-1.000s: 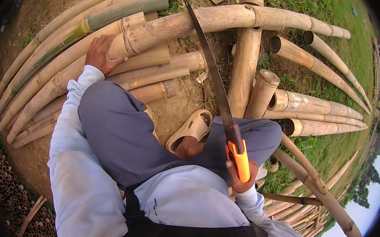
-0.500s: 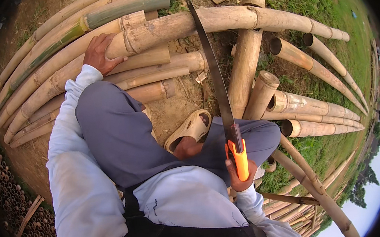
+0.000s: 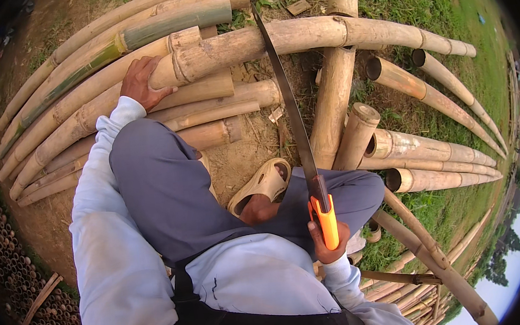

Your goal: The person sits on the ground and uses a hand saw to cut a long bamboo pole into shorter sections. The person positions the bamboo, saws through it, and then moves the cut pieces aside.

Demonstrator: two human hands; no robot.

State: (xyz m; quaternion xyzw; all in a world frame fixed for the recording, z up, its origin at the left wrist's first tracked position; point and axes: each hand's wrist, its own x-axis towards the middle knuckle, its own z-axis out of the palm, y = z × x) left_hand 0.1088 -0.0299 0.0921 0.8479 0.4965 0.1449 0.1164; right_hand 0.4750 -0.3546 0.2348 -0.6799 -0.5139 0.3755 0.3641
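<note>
Two bare hands are at work on one bamboo pole (image 3: 298, 35). Left hand (image 3: 143, 83) lies flat, fingers spread, pressing on the pole's cut near end; its fingertips pass behind the pole's curve and are hidden. Right hand (image 3: 326, 243) is closed around the orange handle (image 3: 327, 221) of a hand saw (image 3: 293, 116); most of its fingers are covered by the handle and only the knuckles show.

The saw's long axis runs from the handle up and slightly leftward to the pole, where the dark, narrow, slightly curved blade crosses it nearly at right angles, the tip reaching just beyond the pole's far side. Whether the teeth have entered the pole cannot be made out.

The pole is pale tan with dark node rings; its long axis lies left to right, its far end tapering toward the grass (image 3: 419, 0).

Below the pole, a foot in a beige sandal (image 3: 265, 184) rests on bare soil. Further stacked bamboo (image 3: 83, 116) lies left of the pole, partly hidden by a grey trouser leg (image 3: 163, 189).
</note>
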